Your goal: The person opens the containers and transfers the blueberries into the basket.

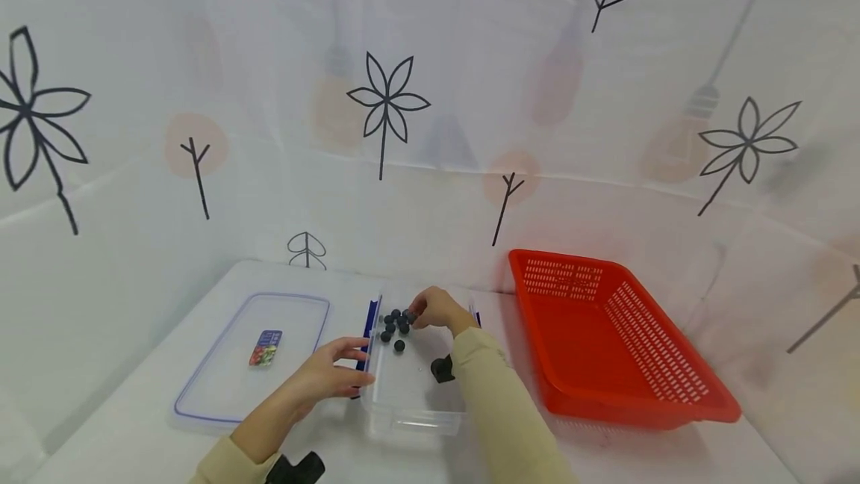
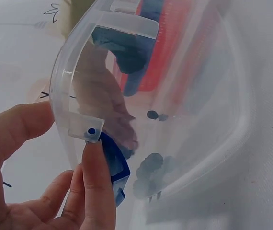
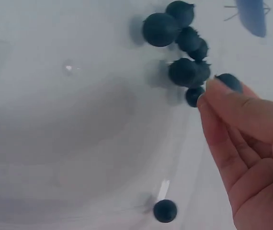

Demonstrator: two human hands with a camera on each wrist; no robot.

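A clear plastic box (image 1: pixel 416 387) with blue side latches stands on the white table, several blueberries (image 1: pixel 396 323) clustered in its far left part. One blueberry (image 3: pixel 165 211) lies apart from the cluster. My left hand (image 1: pixel 325 373) grips the box's left rim, fingers against a blue latch (image 2: pixel 116 155) in the left wrist view. Inside the box, over the cluster, my right hand (image 1: pixel 440 310) pinches a single blueberry (image 3: pixel 230 82) between thumb and fingers. That berry is partly hidden behind the thumb in the right wrist view.
Left of the box lies a clear lid (image 1: pixel 222 379) with a blue edge and a colourful label (image 1: pixel 265 348) on it. A red slotted basket (image 1: pixel 578 364) stands to the right. Behind the table hangs a white patterned curtain (image 1: pixel 430 208).
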